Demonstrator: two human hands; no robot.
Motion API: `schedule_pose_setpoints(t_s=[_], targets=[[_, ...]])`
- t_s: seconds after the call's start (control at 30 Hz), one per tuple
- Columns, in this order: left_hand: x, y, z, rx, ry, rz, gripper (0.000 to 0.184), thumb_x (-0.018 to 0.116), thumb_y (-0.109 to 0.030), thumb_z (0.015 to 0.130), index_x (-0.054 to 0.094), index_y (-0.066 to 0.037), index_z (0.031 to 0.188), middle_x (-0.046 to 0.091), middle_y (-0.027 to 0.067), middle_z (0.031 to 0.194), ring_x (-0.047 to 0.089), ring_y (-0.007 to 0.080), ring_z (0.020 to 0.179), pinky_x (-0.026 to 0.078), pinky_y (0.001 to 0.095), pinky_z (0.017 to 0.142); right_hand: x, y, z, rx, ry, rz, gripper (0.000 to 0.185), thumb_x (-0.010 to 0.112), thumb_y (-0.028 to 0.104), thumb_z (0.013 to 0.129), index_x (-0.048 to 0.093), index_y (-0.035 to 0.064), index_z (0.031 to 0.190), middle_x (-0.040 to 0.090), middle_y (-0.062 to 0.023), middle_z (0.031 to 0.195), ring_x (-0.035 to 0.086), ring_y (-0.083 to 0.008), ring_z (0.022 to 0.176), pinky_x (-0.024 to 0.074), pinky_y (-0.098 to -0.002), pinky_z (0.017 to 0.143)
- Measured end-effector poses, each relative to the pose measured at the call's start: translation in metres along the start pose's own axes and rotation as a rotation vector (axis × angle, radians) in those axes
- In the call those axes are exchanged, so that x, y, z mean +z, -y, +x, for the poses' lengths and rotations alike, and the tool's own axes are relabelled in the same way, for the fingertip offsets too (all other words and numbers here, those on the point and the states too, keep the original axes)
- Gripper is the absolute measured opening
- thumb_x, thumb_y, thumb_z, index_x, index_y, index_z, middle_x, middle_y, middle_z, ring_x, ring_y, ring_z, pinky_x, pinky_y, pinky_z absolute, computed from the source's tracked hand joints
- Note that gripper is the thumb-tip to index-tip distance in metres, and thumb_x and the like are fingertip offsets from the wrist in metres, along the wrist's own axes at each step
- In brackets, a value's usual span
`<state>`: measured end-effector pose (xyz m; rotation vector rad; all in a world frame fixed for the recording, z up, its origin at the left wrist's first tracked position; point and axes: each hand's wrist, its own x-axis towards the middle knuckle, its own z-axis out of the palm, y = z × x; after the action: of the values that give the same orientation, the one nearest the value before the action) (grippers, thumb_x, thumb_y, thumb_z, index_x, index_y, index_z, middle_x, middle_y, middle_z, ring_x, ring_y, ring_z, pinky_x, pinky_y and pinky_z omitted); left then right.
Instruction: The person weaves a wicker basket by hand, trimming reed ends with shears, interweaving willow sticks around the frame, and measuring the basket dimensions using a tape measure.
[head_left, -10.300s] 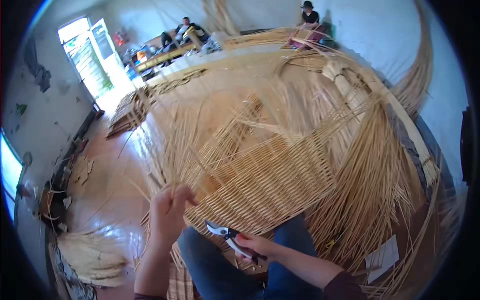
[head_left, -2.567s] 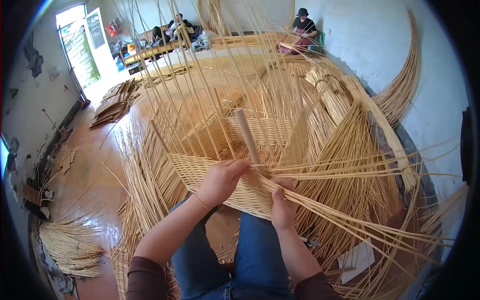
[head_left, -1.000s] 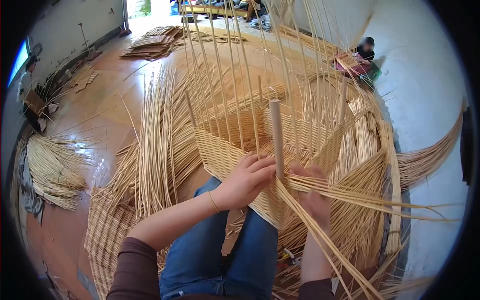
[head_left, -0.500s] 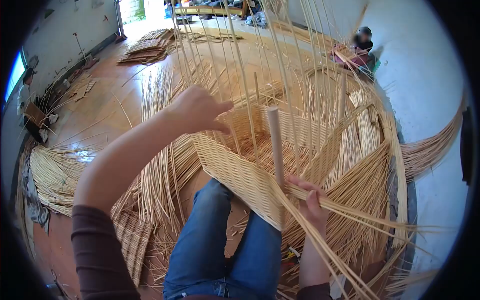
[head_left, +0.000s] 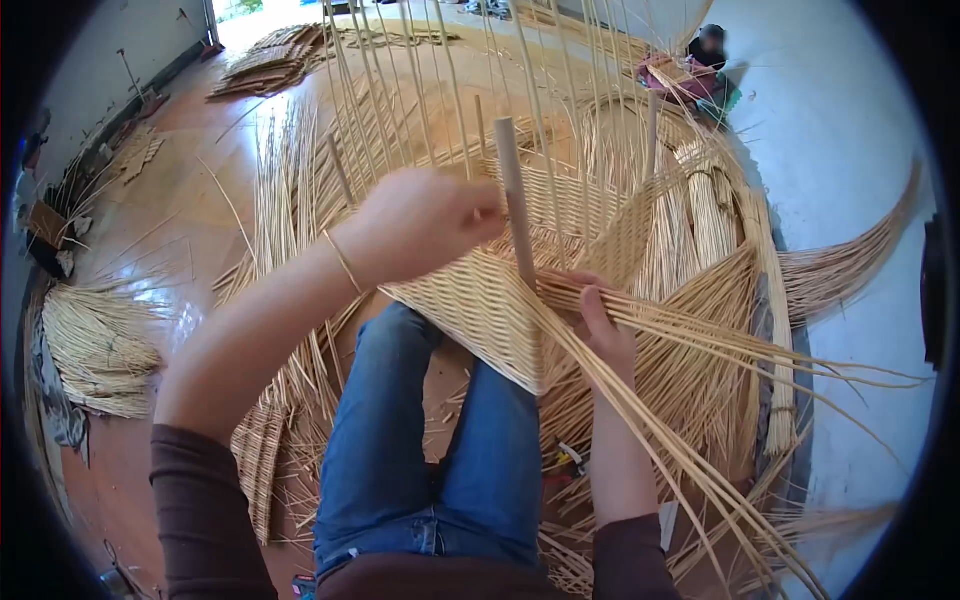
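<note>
A wicker basket (head_left: pixel 480 310) with tall upright rods stands tilted against my knees, one corner toward me. A thick wooden post (head_left: pixel 514 195) rises from that near corner. My left hand (head_left: pixel 425 225) is above the near wall, its fingers bent in at the left side of the post; what they pinch, if anything, is too small to make out. Below and right of the post, my right hand (head_left: pixel 600 325) grips a bundle of long wicker strands (head_left: pixel 700 343) that trail to the right. More strands (head_left: pixel 640 410) run from the corner down to the lower right.
Loose wicker bundles (head_left: pixel 715 400) lie right of the basket, others (head_left: pixel 100 350) at far left. Woven panels (head_left: pixel 270 60) are stacked at the back. One person (head_left: pixel 708 50) sits by the right wall; another (head_left: pixel 30 190) is at the left edge. Pruning shears (head_left: pixel 570 458) lie near my right forearm.
My left hand has come down and right from above the basket's left wall to the post. My right hand still holds its strands. The view has shifted, with the basket now higher in it.
</note>
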<state>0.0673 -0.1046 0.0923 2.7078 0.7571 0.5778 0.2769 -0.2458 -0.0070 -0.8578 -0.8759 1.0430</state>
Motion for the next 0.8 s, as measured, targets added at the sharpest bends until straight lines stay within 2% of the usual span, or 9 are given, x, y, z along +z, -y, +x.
schedule_pose_setpoints(t_s=[0.13, 0.2, 0.27, 0.33, 0.43, 0.47, 0.63, 0.73, 0.8], targets=[[0.047, 0.000, -0.012, -0.041, 0.110, -0.285, 0.033, 0.061, -0.028, 0.085, 0.061, -0.005, 0.109, 0.067, 0.0168, 0.096, 0.064, 0.0360, 0.090, 0.050, 0.0444, 0.079, 0.008, 0.006, -0.018, 0.038, -0.156, -0.115, 0.032, 0.064, 0.016, 0.091, 0.058, -0.0033, 0.116, 0.063, -0.0135, 0.111, 0.061, -0.0204, 0.103, 0.0487, -0.0318, 0.093], [0.081, 0.011, 0.001, 0.140, 0.192, -0.536, 0.033, 0.063, -0.022, 0.083, 0.061, -0.002, 0.109, 0.068, 0.0160, 0.092, 0.066, 0.0319, 0.084, 0.051, 0.0409, 0.077, -0.009, 0.007, -0.034, 0.100, -0.158, -0.738, 0.026, 0.067, 0.014, 0.088, 0.063, 0.0004, 0.110, 0.064, -0.0098, 0.103, 0.062, -0.0173, 0.094, 0.0498, -0.0287, 0.086], [0.077, 0.008, 0.009, 0.050, 0.321, -0.634, 0.032, 0.065, -0.017, 0.081, 0.061, 0.002, 0.107, 0.068, 0.0148, 0.087, 0.068, 0.0267, 0.078, 0.053, 0.0365, 0.074, 0.005, 0.014, -0.048, -0.106, -0.056, -0.966, 0.018, 0.069, 0.008, 0.084, 0.065, 0.0006, 0.099, 0.064, -0.0094, 0.092, 0.063, -0.0191, 0.083, 0.0495, -0.0279, 0.075], [0.068, 0.005, 0.012, -0.097, 0.520, -0.772, 0.030, 0.067, -0.014, 0.083, 0.060, 0.000, 0.108, 0.067, 0.0130, 0.092, 0.065, 0.0193, 0.088, 0.051, 0.0315, 0.076, 0.022, 0.017, -0.050, -0.331, -0.019, -1.065, 0.014, 0.070, 0.003, 0.081, 0.065, -0.0004, 0.093, 0.062, -0.0097, 0.081, 0.061, -0.0231, 0.072, 0.0484, -0.0298, 0.065], [0.092, 0.015, 0.005, 0.178, 0.235, -0.720, 0.032, 0.071, -0.014, 0.081, 0.056, -0.001, 0.106, 0.063, 0.0077, 0.085, 0.063, 0.0174, 0.077, 0.051, 0.0310, 0.070, 0.023, 0.022, -0.040, -0.458, 0.017, -1.203, 0.015, 0.071, 0.004, 0.079, 0.065, 0.0003, 0.092, 0.060, -0.0097, 0.076, 0.059, -0.0219, 0.063, 0.0461, -0.0309, 0.056], [0.084, 0.010, 0.002, 0.167, 0.229, -0.693, 0.037, 0.075, -0.017, 0.077, 0.054, -0.003, 0.105, 0.061, 0.0096, 0.086, 0.063, 0.0204, 0.074, 0.051, 0.0328, 0.068, 0.023, 0.021, -0.041, -0.463, 0.020, -1.236, 0.012, 0.072, 0.002, 0.079, 0.065, 0.0002, 0.088, 0.059, -0.0095, 0.072, 0.056, -0.0207, 0.057, 0.0428, -0.0315, 0.050], [0.092, 0.010, -0.007, 0.170, 0.090, -0.635, 0.041, 0.078, -0.022, 0.074, 0.054, -0.003, 0.102, 0.059, 0.0126, 0.089, 0.063, 0.0251, 0.074, 0.051, 0.0347, 0.068, 0.013, 0.004, -0.054, -0.476, -0.046, -1.182, 0.008, 0.064, 0.005, 0.087, 0.065, -0.0022, 0.090, 0.063, -0.0079, 0.080, 0.057, -0.0133, 0.069, 0.0435, -0.0272, 0.059], [0.095, 0.010, -0.010, 0.158, 0.043, -0.645, 0.042, 0.078, -0.023, 0.074, 0.054, -0.003, 0.101, 0.058, 0.0128, 0.090, 0.063, 0.0258, 0.074, 0.052, 0.0351, 0.066, -0.004, -0.001, -0.046, -0.012, -0.252, -0.640, 0.012, 0.060, 0.008, 0.090, 0.067, -0.0014, 0.087, 0.064, -0.0090, 0.078, 0.058, -0.0137, 0.065, 0.0441, -0.0244, 0.057], [0.096, 0.005, -0.012, 0.150, 0.039, -0.643, 0.042, 0.078, -0.022, 0.074, 0.054, -0.002, 0.101, 0.057, 0.0127, 0.091, 0.064, 0.0254, 0.073, 0.052, 0.0351, 0.065, -0.001, 0.009, -0.023, 0.180, -0.276, -0.499, 0.016, 0.060, 0.012, 0.091, 0.063, -0.0020, 0.098, 0.064, -0.0075, 0.078, 0.060, -0.0123, 0.064, 0.0465, -0.0235, 0.057]])
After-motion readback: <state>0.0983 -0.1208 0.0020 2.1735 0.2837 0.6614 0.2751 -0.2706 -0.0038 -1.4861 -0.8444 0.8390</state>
